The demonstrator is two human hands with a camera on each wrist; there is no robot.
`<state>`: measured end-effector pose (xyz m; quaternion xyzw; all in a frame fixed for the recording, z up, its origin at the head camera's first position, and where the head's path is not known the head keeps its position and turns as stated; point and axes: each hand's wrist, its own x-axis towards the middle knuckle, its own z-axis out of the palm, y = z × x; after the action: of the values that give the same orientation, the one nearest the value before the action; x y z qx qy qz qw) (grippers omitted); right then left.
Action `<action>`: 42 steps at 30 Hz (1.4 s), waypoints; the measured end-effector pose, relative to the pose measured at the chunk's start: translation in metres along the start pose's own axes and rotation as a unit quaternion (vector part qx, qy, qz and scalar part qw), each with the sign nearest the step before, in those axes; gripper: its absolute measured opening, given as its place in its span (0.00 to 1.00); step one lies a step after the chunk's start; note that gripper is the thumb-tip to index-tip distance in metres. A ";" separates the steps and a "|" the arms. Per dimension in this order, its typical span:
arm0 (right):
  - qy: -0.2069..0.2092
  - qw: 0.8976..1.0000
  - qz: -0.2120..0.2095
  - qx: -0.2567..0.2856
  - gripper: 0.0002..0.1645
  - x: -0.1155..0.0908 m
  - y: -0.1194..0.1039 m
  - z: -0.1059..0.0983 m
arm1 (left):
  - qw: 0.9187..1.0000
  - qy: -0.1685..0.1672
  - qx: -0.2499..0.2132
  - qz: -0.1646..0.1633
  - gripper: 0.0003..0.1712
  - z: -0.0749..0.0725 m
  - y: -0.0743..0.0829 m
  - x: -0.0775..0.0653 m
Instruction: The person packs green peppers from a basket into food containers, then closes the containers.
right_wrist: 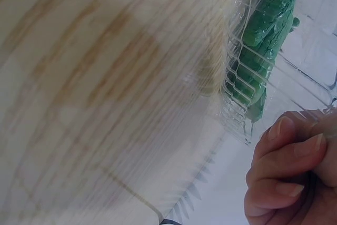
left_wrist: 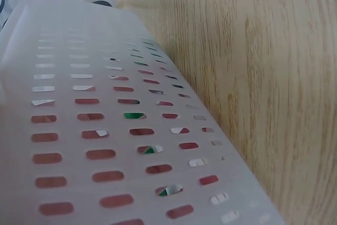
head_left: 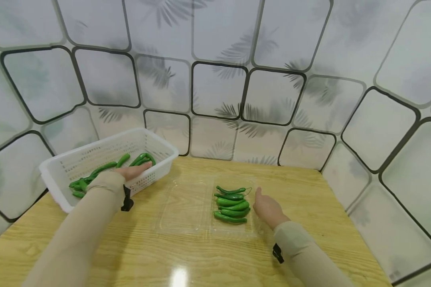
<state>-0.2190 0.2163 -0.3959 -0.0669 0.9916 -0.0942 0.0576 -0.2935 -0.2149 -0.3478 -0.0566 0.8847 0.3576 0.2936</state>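
Observation:
My left hand (head_left: 135, 171) reaches into a white slotted plastic basket (head_left: 165, 161), among long green peppers (head_left: 104, 168). Its fingers are mostly behind the basket's near wall (left_wrist: 100, 154); skin and bits of green show through the slots, and I cannot tell whether they grip a pepper. On the table, a clear plastic container (head_left: 182, 231) has its lid side spread to the left. Several green peppers (head_left: 233, 205) lie side by side in its right half. My right hand (head_left: 268, 208) holds that half's right edge, with curled fingers (right_wrist: 287, 162) in the right wrist view.
The wood-grain table (head_left: 294, 179) meets a patterned wall covering (head_left: 215, 91) at the back and right. The basket stands at the back left, close to the wall. A bright reflection lies on the table's near part.

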 end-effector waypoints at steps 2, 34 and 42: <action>-0.008 1.000 0.009 0.012 0.37 0.000 0.001 0.000 | 1.000 0.000 0.007 0.002 0.67 -0.001 0.000 0.004; -0.003 1.000 -0.003 0.007 0.36 0.000 0.003 -0.002 | 0.993 0.010 0.115 0.016 0.42 -0.013 0.004 0.001; -0.005 1.000 0.007 0.009 0.36 0.003 0.002 0.000 | 0.982 0.030 0.182 0.047 0.31 -0.043 0.024 -0.017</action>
<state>-0.2224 0.2178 -0.3969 -0.0596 0.9909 -0.1029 0.0634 -0.3076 -0.2275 -0.2995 0.0286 0.9451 0.2018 0.2555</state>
